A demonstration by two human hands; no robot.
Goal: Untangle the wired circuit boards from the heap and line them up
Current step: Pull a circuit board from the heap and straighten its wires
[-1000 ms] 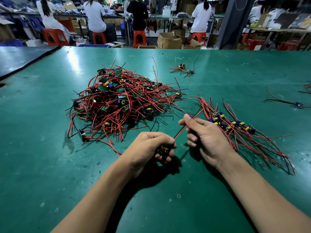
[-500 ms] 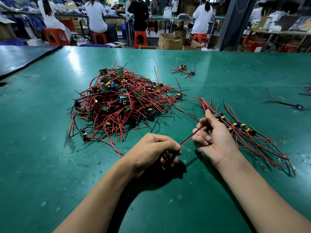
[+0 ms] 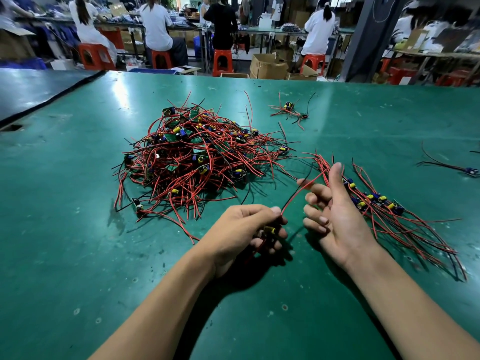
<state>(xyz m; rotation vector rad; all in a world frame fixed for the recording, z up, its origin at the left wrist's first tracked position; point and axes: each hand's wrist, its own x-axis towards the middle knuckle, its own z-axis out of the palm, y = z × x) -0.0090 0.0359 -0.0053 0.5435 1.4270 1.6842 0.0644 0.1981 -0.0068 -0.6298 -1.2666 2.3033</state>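
A heap of small green circuit boards (image 3: 197, 157) with red and black wires lies on the green table (image 3: 78, 229), beyond my hands. My left hand (image 3: 244, 229) grips one wired board (image 3: 270, 230) with a yellow part; its red wire (image 3: 298, 192) runs up and to the right. My right hand (image 3: 335, 216) is beside it, thumb up and fingers spread, and the wire crosses its index fingertip. Behind that hand, a row of lined-up boards (image 3: 374, 201) lies with wires trailing toward me.
A small separate tangle of boards (image 3: 288, 110) lies at the back, right of the heap. One single wired board (image 3: 470, 171) lies at the far right edge. People sit on red stools (image 3: 222, 61) at benches behind the table, among cardboard boxes (image 3: 267, 66).
My right hand has let go of its pinch on the red wire and opened, sliding up and right along it. My left hand keeps its grip on the board.
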